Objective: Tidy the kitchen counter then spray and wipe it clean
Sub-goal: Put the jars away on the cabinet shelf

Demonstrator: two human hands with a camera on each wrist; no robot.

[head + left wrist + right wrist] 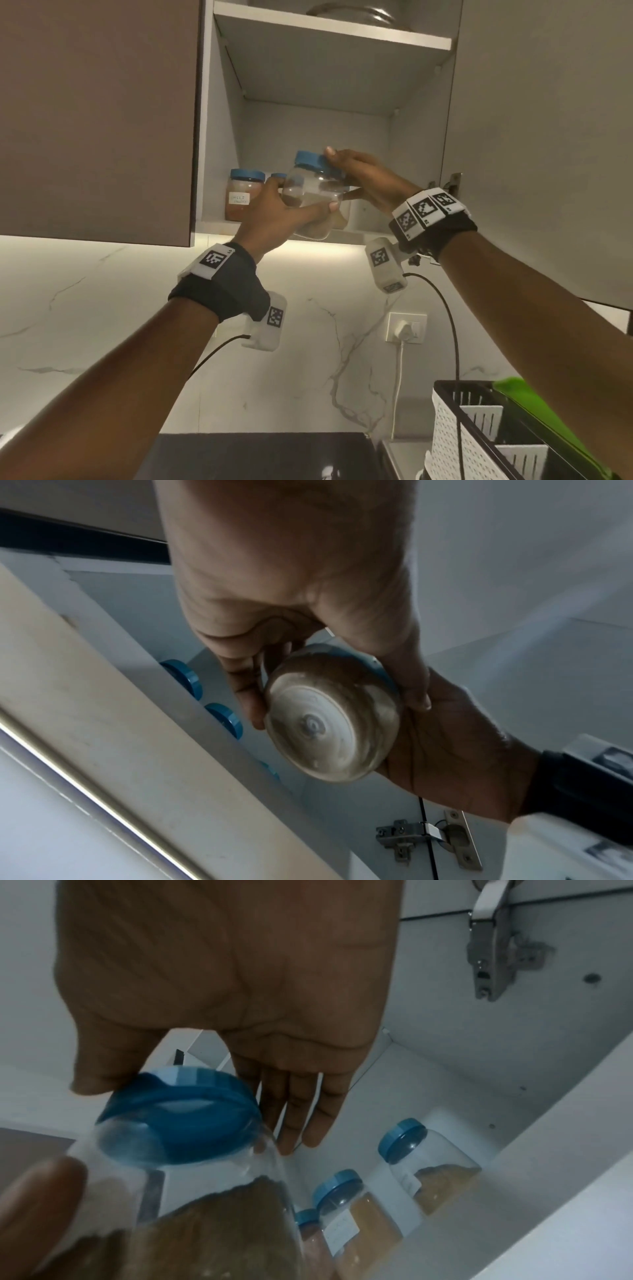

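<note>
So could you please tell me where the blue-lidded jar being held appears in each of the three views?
Head: held jar at centre, tilted before the lower cupboard shelf.
Left wrist: held jar at centre, its base facing the camera.
Right wrist: held jar lower left, lid uppermost.
Shared landmark: cupboard door hinge.

- Lower cabinet shelf [356, 229] carries blue-lidded jars of brownish powder: a labelled jar [241, 195] at the left end.
- Another jar [433, 1167] stands further right.
- Upper shelf [329, 32] bears a steel vessel [349, 12].
</note>
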